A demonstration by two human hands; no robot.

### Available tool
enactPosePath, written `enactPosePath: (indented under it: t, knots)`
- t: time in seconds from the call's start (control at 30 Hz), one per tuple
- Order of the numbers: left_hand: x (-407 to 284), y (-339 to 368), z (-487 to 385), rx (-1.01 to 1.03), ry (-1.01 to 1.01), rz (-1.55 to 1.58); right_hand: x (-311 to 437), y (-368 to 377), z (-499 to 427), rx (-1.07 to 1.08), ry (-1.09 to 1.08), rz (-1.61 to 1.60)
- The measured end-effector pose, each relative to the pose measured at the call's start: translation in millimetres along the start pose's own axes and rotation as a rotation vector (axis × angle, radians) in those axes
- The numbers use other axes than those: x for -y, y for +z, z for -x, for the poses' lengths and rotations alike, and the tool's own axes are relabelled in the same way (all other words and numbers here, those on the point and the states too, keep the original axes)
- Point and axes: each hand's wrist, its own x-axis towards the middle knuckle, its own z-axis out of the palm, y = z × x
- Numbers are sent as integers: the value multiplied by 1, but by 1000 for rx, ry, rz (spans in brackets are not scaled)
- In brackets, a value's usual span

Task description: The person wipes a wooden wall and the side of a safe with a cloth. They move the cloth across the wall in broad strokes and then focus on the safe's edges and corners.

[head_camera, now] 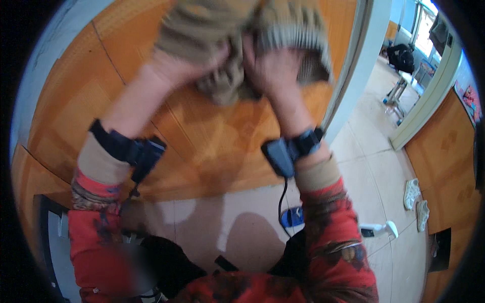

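Observation:
A brown-olive knitted garment [212, 22] with a grey ribbed edge [291, 36] hangs from both hands at the top of the view, in front of an orange tiled wall [151, 163]. My left hand [189, 70] grips the bunched cloth from the left, its fingers partly hidden in folds. Beside it, my right hand [274, 68] holds the fabric just under the ribbed edge, where an opening shows. Motion blurs both hands and the cloth. The garment's upper part runs out of the picture.
Black devices on straps circle my wrists, with cables trailing. A doorway frame [354, 72] stands to the right, with a room behind it. On the tiled floor lie a blue slipper [292, 217], a white object [379, 229] and pale shoes [411, 194]. A grey dark-edged object [57, 246] stands lower left.

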Motion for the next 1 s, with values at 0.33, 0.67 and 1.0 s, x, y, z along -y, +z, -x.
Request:
enactPosePath:
  t: [0.33, 0.67, 1.0]
  knots:
    - [-116, 76, -5, -32, 22, 577, -82, 95, 132, -338, 162, 1]
    - [-280, 161, 79, 144, -19, 900, -90, 195, 362, -75, 1068, -528]
    - [-283, 150, 170, 387, -45, 955, -46, 208, 415, -37, 1473, -859]
